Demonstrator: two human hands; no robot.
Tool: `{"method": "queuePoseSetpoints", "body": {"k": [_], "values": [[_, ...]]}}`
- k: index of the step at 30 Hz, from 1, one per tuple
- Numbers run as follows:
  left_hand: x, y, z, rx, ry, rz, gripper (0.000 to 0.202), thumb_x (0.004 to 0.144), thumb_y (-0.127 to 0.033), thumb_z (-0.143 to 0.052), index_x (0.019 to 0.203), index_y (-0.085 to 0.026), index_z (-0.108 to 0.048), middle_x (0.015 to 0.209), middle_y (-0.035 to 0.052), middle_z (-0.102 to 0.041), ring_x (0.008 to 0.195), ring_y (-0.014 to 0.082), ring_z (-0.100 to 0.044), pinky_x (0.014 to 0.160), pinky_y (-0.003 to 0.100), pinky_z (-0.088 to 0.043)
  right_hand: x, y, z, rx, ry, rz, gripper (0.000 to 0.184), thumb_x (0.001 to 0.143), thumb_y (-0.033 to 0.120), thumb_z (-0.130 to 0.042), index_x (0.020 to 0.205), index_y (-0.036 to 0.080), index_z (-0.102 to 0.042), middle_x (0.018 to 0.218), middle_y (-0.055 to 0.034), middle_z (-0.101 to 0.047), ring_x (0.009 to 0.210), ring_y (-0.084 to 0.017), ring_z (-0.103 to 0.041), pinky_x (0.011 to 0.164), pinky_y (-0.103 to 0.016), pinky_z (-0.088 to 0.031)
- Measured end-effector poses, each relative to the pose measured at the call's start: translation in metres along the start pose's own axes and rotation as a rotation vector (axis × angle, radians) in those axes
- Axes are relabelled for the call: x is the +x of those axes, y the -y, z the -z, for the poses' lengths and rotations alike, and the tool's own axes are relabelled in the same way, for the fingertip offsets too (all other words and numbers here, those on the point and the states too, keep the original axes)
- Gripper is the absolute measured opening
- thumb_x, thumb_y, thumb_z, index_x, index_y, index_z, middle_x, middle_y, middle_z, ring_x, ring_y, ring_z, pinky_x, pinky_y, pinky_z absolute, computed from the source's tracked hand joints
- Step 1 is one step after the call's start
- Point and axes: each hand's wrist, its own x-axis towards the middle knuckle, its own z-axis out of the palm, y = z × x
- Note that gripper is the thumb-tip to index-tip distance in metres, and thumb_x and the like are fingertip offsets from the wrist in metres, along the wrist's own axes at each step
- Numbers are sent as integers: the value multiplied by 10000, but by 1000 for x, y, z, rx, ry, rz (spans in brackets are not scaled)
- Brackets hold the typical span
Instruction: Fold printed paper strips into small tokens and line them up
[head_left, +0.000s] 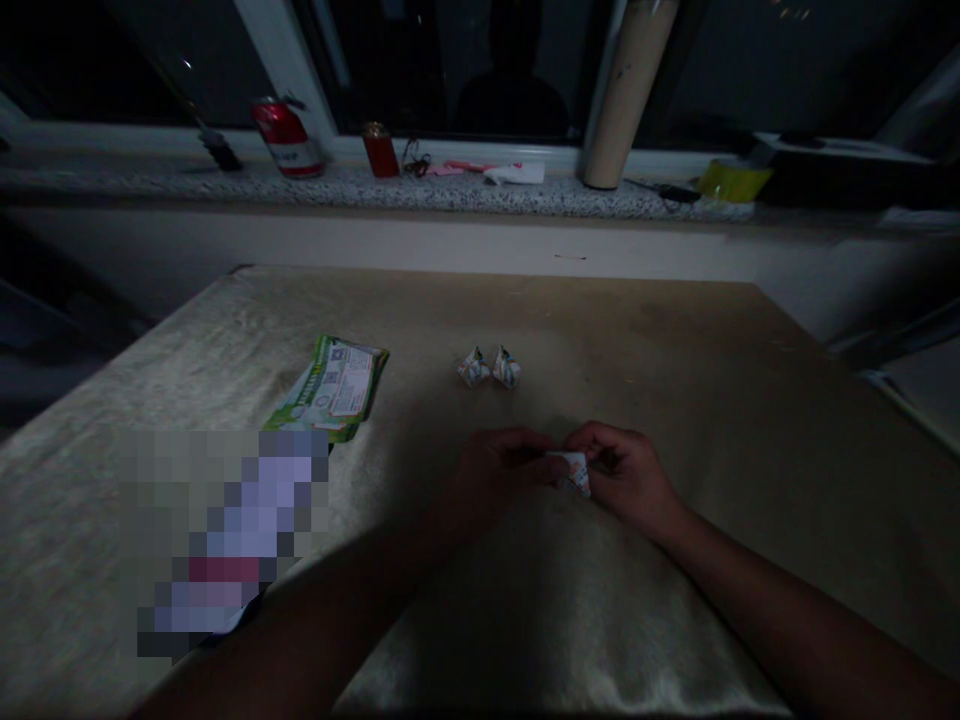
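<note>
A small piece of folded printed paper (576,470) is held between both hands above the table. My left hand (510,462) is closed, its thumb and fingers pinching the paper's left side. From the right, the fingertips of my right hand (626,470) grip the same paper. Beyond them on the table stand two small pointed folded paper pieces, the left one (474,369) and the right one (506,369), close side by side. They have a similar white and coloured print. Dim light hides the finer folds.
Green and white printed packets (341,385) lie overlapping on the table (675,350) at left. Nearer me is a pixelated long object (255,510). The granite windowsill (360,192) at the back carries a red can (286,138), a red jar (381,152) and a tall cardboard tube (626,95).
</note>
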Motion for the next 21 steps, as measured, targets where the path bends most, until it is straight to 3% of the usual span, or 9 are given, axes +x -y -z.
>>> {"method": "queuePoseSetpoints", "body": {"k": [7, 13, 17, 21], "values": [[-1, -7, 5, 80, 87, -11, 237, 778, -382, -756, 790, -146, -781, 726, 34, -748, 674, 145, -671, 671, 242, -516, 1, 2, 0, 187, 52, -121, 308, 736, 439, -803, 752, 177, -643, 587, 19, -593, 497, -97, -517, 464, -205, -405], [3, -9, 12, 35, -18, -37, 207, 782, -355, -740, 803, -153, -781, 670, 19, -739, 633, 138, -670, 649, 234, -528, 1, 10, 5, 260, 87, -108, 361, 835, 526, -705, 856, 166, -688, 590, 6, -585, 494, -101, -494, 458, -220, -402], [2, -8, 11, 38, -92, -77, 203, 793, -348, -729, 845, -159, -781, 708, 21, -750, 661, 143, -680, 650, 234, -536, -1, 10, 6, 172, 73, -31, 259, 801, 417, -772, 906, 186, -720, 674, -8, -631, 590, -123, -547, 525, -233, -446], [-2, -11, 6, 72, -164, -70, 210, 787, -356, -739, 841, -155, -766, 740, 29, -755, 687, 155, -694, 659, 246, -556, -1, 9, 4, 73, 35, -1, 200, 834, 363, -738, 912, 179, -741, 623, 5, -613, 540, -110, -516, 483, -225, -412]]}}
